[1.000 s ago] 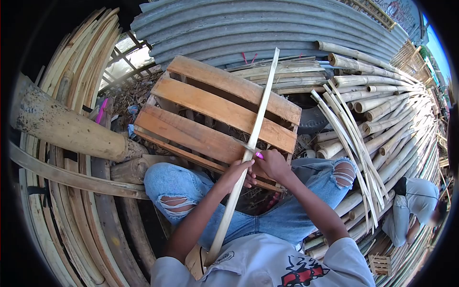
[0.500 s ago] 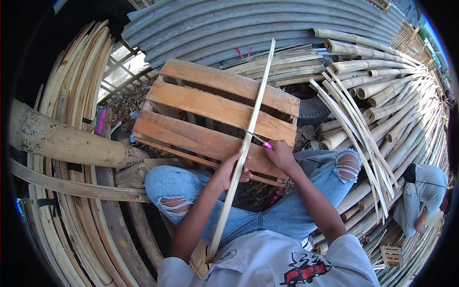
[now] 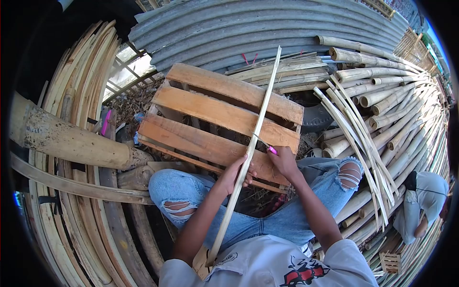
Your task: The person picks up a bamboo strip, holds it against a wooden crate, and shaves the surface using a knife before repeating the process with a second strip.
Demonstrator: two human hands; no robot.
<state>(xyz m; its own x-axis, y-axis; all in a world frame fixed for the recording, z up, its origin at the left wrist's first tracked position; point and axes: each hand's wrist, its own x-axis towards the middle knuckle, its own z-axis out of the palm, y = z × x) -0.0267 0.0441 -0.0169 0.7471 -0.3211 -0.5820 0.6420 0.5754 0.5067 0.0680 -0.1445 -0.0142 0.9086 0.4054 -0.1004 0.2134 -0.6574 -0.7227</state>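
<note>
A long, pale bamboo strip runs from my shirt up and across the slatted wooden crate. My left hand is closed around the strip at the crate's near edge, thumb along one side. Just right of it, my right hand grips a knife by its pink handle. The thin blade points up and left and meets the strip's edge a little above my left hand. Part of the handle is hidden in my fingers.
Split strips lean beside my right knee, with stacked bamboo poles behind. A thick bamboo pole and long slats lie left. Corrugated sheeting stands beyond the crate. Another person crouches at far right.
The whole view has shifted slightly, so things appear a little lower and further right. Both hands keep hold of the strip and knife. The other person's hand has moved.
</note>
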